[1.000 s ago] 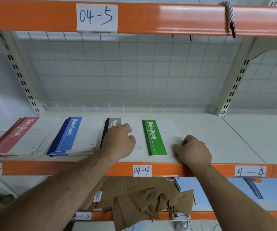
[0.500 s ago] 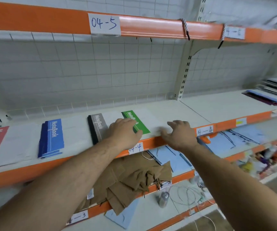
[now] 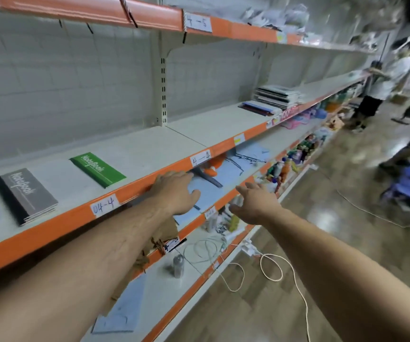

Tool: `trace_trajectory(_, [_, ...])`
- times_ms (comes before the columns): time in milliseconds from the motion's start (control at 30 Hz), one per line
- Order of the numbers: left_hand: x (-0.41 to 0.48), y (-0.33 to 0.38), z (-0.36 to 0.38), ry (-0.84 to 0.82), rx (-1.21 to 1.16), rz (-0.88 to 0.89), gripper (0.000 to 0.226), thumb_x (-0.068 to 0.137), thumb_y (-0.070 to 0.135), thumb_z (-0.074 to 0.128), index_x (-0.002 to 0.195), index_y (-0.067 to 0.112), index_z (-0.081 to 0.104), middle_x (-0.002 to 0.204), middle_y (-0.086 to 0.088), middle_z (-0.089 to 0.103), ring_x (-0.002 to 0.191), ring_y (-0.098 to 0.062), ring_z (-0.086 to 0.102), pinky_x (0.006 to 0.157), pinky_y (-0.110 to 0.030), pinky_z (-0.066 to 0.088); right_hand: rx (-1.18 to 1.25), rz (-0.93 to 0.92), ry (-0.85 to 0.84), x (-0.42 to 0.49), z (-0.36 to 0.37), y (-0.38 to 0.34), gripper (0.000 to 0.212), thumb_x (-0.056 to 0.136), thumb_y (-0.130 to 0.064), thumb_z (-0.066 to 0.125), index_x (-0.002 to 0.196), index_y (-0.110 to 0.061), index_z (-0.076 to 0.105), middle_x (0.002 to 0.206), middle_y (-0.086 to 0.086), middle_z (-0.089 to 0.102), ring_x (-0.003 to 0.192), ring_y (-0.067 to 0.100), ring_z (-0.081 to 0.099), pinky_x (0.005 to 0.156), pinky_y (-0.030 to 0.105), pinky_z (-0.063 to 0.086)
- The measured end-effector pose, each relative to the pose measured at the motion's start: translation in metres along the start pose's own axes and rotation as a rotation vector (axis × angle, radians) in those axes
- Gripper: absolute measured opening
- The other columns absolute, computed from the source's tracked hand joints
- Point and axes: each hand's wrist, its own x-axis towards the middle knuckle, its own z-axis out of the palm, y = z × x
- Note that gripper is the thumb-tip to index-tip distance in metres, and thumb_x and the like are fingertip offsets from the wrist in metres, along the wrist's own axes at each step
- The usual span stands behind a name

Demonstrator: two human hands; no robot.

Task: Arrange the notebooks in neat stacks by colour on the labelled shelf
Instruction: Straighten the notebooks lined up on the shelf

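Left hand [image 3: 174, 191]: fingers relaxed, holding nothing, at the orange shelf edge [image 3: 51, 232]. Right hand [image 3: 255, 203]: fingers spread, empty, just right of it. Green notebook stack [image 3: 98, 169] lies on the shelf left of the left hand; grey notebook stack [image 3: 25, 195] lies farther left.

I'm looking along a shop aisle: long white shelving [image 3: 149, 149] with orange front rails [image 3: 51, 230], handwritten bay labels [image 3: 105, 204] like "04-4", stacked books [image 3: 279, 96] further along, bright toys [image 3: 283, 169] lower down, and another person [image 3: 381, 87] standing at the far end.
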Motion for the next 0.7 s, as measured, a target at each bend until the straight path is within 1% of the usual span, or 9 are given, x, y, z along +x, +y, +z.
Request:
trace_trajectory(67, [0.022, 0.022, 0.007, -0.048, 0.043, 0.023, 0.069, 0.098, 0.058, 0.037, 0.157, 0.024, 0.025, 0.164, 0.003, 0.024, 0.149, -0.022, 0.021, 0.121, -0.042, 0.019, -0.019, 0.045, -0.046, 0.003, -0.003, 0.026, 0.078, 0.089, -0.066, 0.049, 0.155, -0.030, 0.027, 0.163, 0.002, 0.024, 0.149, 0.030, 0.019, 0.117, 0.051, 0.029])
trace_trajectory(133, [0.045, 0.047, 0.014, -0.082, 0.074, 0.054, 0.068, 0.098, 0.059, 0.035, 0.157, 0.026, 0.025, 0.163, 0.003, 0.026, 0.148, -0.023, 0.024, 0.120, -0.043, 0.022, -0.021, 0.066, -0.064, 0.010, -0.006, 0.051, 0.078, 0.089, -0.067, 0.050, 0.154, -0.030, 0.029, 0.161, 0.001, 0.028, 0.147, 0.031, 0.023, 0.117, 0.049, 0.031])
trace_trajectory(200, [0.066, 0.074, 0.021, -0.099, 0.060, 0.079, 0.066, 0.098, 0.059, 0.036, 0.156, 0.029, 0.027, 0.161, 0.004, 0.028, 0.146, -0.023, 0.028, 0.119, -0.043, 0.026, -0.017, 0.065, -0.059, 0.018, -0.010, 0.075, 0.076, 0.090, -0.064, 0.051, 0.154, -0.029, 0.030, 0.161, 0.000, 0.030, 0.146, 0.030, 0.025, 0.116, 0.045, 0.030])
trace_trajectory(267, [0.088, 0.102, 0.028, -0.102, 0.059, 0.097, 0.066, 0.097, 0.060, 0.036, 0.155, 0.029, 0.031, 0.160, 0.003, 0.032, 0.145, -0.023, 0.030, 0.118, -0.044, 0.028, -0.016, 0.062, -0.055, 0.028, -0.015, 0.100, 0.074, 0.093, -0.062, 0.050, 0.155, -0.028, 0.029, 0.161, 0.001, 0.028, 0.147, 0.030, 0.024, 0.116, 0.043, 0.029])
trace_trajectory(400, [0.138, 0.161, 0.038, -0.107, 0.029, 0.095, 0.067, 0.098, 0.059, 0.034, 0.156, 0.026, 0.028, 0.161, 0.002, 0.031, 0.147, -0.024, 0.029, 0.119, -0.043, 0.027, 0.028, 0.106, -0.050, 0.057, -0.028, 0.163, 0.075, 0.090, -0.067, 0.049, 0.153, -0.030, 0.031, 0.160, 0.003, 0.030, 0.146, 0.031, 0.026, 0.115, 0.048, 0.033])
trace_trajectory(500, [0.170, 0.205, 0.042, -0.087, 0.027, 0.108, 0.068, 0.097, 0.060, 0.034, 0.156, 0.026, 0.028, 0.161, 0.001, 0.031, 0.146, -0.025, 0.031, 0.117, -0.041, 0.030, 0.046, 0.103, -0.028, 0.077, -0.042, 0.211, 0.073, 0.090, -0.065, 0.049, 0.152, -0.030, 0.033, 0.158, 0.004, 0.033, 0.144, 0.031, 0.028, 0.113, 0.049, 0.034])
trace_trajectory(567, [0.190, 0.232, 0.047, -0.080, 0.024, 0.117, 0.067, 0.096, 0.059, 0.036, 0.155, 0.027, 0.030, 0.160, 0.001, 0.033, 0.145, -0.025, 0.033, 0.116, -0.039, 0.031, 0.042, 0.106, -0.014, 0.089, -0.050, 0.240, 0.075, 0.090, -0.065, 0.049, 0.154, -0.030, 0.031, 0.159, 0.004, 0.032, 0.144, 0.031, 0.028, 0.113, 0.048, 0.035])
trace_trajectory(633, [0.208, 0.256, 0.053, -0.093, 0.023, 0.132, 0.064, 0.096, 0.057, 0.037, 0.153, 0.027, 0.035, 0.156, -0.001, 0.040, 0.142, -0.026, 0.039, 0.113, -0.039, 0.036, 0.054, 0.123, -0.014, 0.101, -0.056, 0.266, 0.077, 0.090, -0.067, 0.049, 0.155, -0.032, 0.028, 0.160, 0.000, 0.030, 0.146, 0.030, 0.026, 0.113, 0.046, 0.035])
trace_trajectory(700, [0.226, 0.277, 0.060, -0.103, 0.019, 0.149, 0.060, 0.095, 0.056, 0.038, 0.149, 0.028, 0.041, 0.152, -0.002, 0.047, 0.137, -0.027, 0.044, 0.109, -0.039, 0.040, 0.062, 0.133, -0.017, 0.114, -0.056, 0.287, 0.077, 0.089, -0.068, 0.049, 0.155, -0.033, 0.028, 0.160, 0.000, 0.031, 0.146, 0.029, 0.026, 0.113, 0.045, 0.034])
